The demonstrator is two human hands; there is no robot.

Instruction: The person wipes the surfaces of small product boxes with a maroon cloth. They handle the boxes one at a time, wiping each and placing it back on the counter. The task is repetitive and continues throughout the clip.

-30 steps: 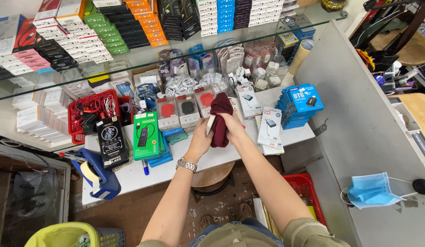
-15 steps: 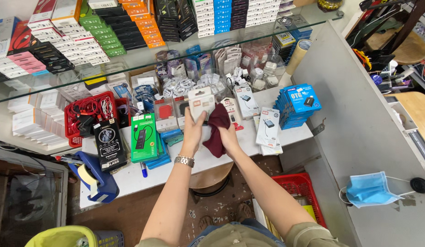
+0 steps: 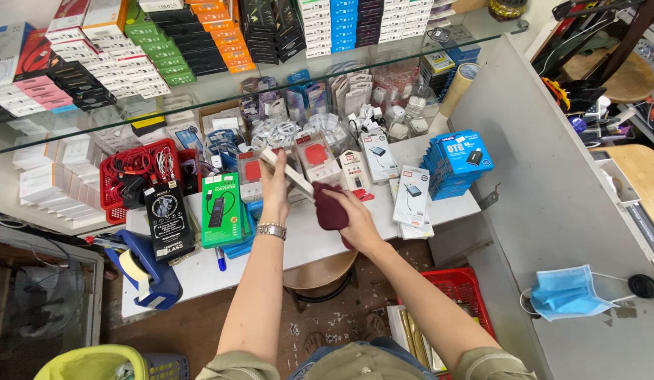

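My left hand (image 3: 274,188), with a metal watch on its wrist, holds a flat white packaged item (image 3: 290,172) tilted above the white shelf (image 3: 299,243). My right hand (image 3: 355,218) grips a dark red cloth (image 3: 328,207) and presses it against the lower right end of that package. Both hands hover over the middle of the shelf, in front of a row of small boxed accessories with red inserts (image 3: 315,156).
A green box (image 3: 221,209) and a black box (image 3: 169,219) lie left of my hands. A blue tape dispenser (image 3: 147,271) sits at the shelf's left end. Blue boxes (image 3: 459,162) are stacked on the right. A glass shelf (image 3: 221,84) with stacked boxes spans above. A red basket (image 3: 461,295) stands below.
My left hand has picked up the white package from the shelf and lifted it. The right hand with the red cloth has dropped lower and now wipes the package's end.
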